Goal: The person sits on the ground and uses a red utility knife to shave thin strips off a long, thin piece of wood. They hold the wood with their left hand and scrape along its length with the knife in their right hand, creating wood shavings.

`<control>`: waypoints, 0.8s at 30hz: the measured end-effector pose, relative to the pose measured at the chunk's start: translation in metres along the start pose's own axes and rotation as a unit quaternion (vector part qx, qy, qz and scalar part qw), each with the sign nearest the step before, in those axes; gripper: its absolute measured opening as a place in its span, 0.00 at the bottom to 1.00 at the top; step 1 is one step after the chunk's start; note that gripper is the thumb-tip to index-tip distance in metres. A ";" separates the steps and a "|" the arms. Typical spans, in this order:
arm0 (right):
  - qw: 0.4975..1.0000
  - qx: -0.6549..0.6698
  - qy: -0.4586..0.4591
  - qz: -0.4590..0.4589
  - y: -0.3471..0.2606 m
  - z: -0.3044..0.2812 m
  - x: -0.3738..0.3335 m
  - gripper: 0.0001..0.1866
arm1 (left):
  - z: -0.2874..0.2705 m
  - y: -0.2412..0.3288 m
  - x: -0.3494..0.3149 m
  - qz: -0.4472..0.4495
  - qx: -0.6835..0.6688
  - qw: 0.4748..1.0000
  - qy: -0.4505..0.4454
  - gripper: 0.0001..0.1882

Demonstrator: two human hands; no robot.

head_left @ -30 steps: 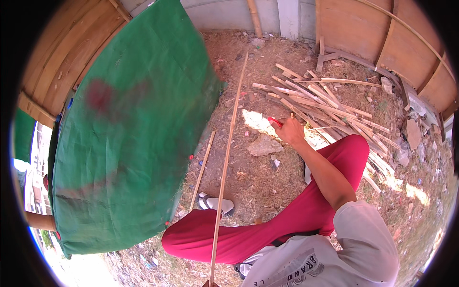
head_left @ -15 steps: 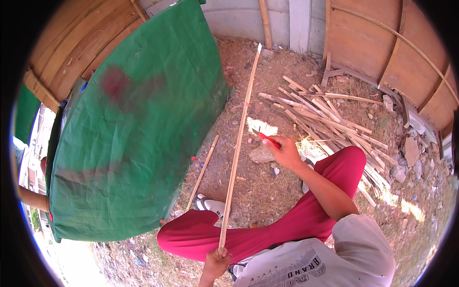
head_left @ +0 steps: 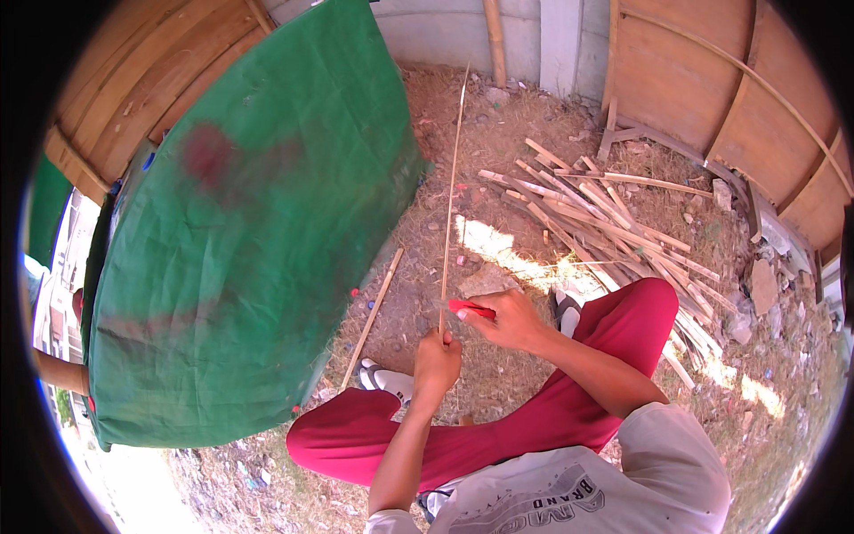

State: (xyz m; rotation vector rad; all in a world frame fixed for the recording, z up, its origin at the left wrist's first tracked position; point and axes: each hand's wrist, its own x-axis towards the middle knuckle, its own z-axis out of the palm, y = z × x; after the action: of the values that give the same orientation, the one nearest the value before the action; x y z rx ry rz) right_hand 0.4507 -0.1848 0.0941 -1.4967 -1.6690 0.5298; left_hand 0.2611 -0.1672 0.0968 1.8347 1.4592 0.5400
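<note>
The strip (head_left: 453,191) rises from the left hand (head_left: 438,363), which grips it near its lower end, fingers wrapped round it. From there it runs away from the person, far beyond both hands. The right hand (head_left: 509,320) is just beside and slightly ahead of the left one, clenched on the red handle of a knife (head_left: 471,310). The knife's tip points left at the strip, just above the left fist; whether the two touch cannot be told.

The strip is long, slender, pale tan and nearly straight, seen almost edge-on and narrowing to a fine line at its far end.

Left of the hands, the edge of a big green sheet (head_left: 258,267) bounds the space, with a short stick (head_left: 374,316) on the ground between. Ahead and right of the right hand is a loose pile (head_left: 614,209) of similar sticks. A flat stone (head_left: 487,280) sits just beyond the right hand. Between sheet and pile, a lane of grassy ground runs forward to a grey wall (head_left: 418,36). The red trousers (head_left: 623,329) border the hands behind and to the right.
</note>
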 end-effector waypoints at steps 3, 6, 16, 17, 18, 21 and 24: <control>1.000 -0.013 -0.002 0.014 0.002 0.000 0.000 0.18 | 0.004 0.002 0.010 -0.014 0.006 1.000 -0.013 0.07; 0.998 -0.040 -0.029 0.047 -0.004 -0.005 0.002 0.19 | 0.009 0.003 0.012 -0.019 0.017 0.999 -0.021 0.08; 0.989 -0.130 0.000 0.070 -0.008 -0.001 0.003 0.19 | 0.017 -0.004 0.005 -0.040 0.115 0.992 -0.029 0.10; 0.987 -0.139 0.023 0.080 -0.001 0.000 0.006 0.19 | 0.017 -0.005 0.003 -0.047 0.122 0.991 -0.037 0.10; 0.984 -0.148 0.046 0.090 0.006 0.001 0.008 0.19 | 0.018 -0.005 -0.003 -0.043 0.116 0.991 -0.046 0.10; 0.970 -0.157 0.000 0.187 0.038 -0.020 0.034 0.19 | 0.016 -0.011 -0.036 -0.034 0.092 0.992 -0.079 0.09; 0.967 -0.145 -0.012 0.208 0.033 -0.024 0.038 0.20 | -0.004 -0.015 -0.058 -0.024 0.057 0.993 -0.097 0.09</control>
State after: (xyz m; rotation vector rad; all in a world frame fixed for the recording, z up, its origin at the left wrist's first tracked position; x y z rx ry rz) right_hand 0.4917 -0.1469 0.0940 -2.0846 -1.4982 0.5396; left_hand 0.2327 -0.2205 0.0944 1.8771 1.4219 0.2514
